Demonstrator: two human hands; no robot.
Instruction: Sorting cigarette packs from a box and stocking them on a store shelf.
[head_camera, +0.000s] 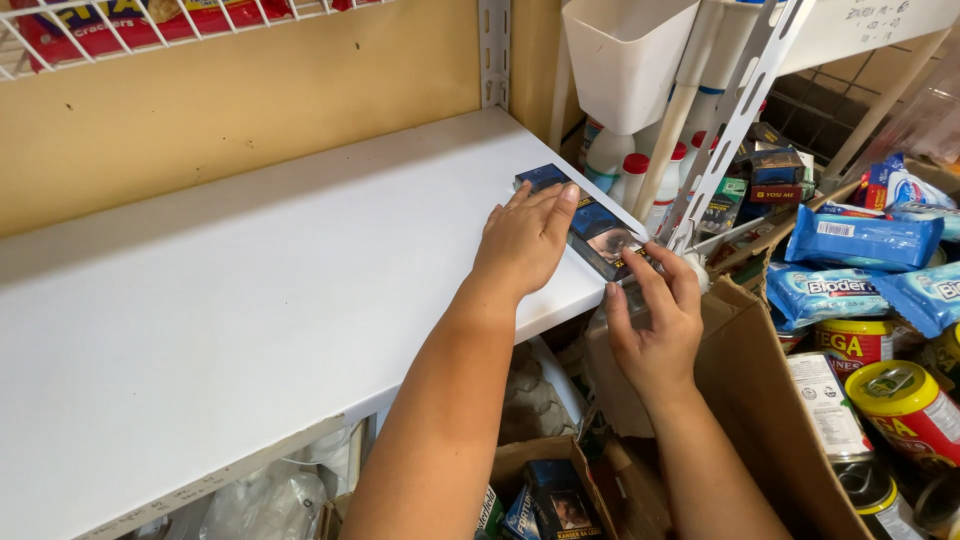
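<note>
Fingers of the left hand (522, 243) lie flat, spread on a dark blue carton (590, 225) on the white shelf (250, 290); right hand (655, 320) pinches its near end.

both forearms bare, no sleeves, left grip (522, 240) ringless, nails short.

A blue carton (592, 228) lies at the white shelf's (250, 290) right front corner. The left hand (525, 240) rests flat on it; the right hand (655, 315) pinches its near end.
</note>
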